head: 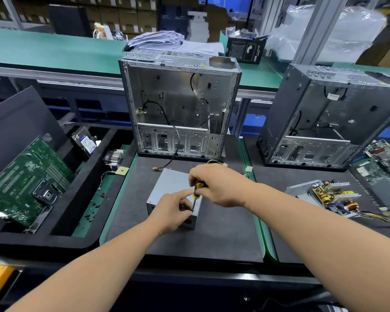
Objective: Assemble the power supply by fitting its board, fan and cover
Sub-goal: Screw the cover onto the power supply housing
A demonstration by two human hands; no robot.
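A grey metal power supply box (172, 185) with its cover on sits on the black mat (223, 233) in the middle of the bench. My right hand (221, 185) grips a yellow-and-black screwdriver (197, 190), held upright with its shaft down at the box's near right corner. My left hand (170, 213) lies against the near end of the box, its fingers curled at that corner beside the screwdriver shaft. The tip and any screw are hidden by my fingers. Yellow and black cables (216, 162) trail from the box's far side.
An open grey computer case (178, 106) stands behind the box, a second case (324, 118) to the right. A bare power supply board (333, 197) lies right. On the left, a foam tray holds a green motherboard (25, 183), a hard drive (87, 143) and a heatsink (115, 157).
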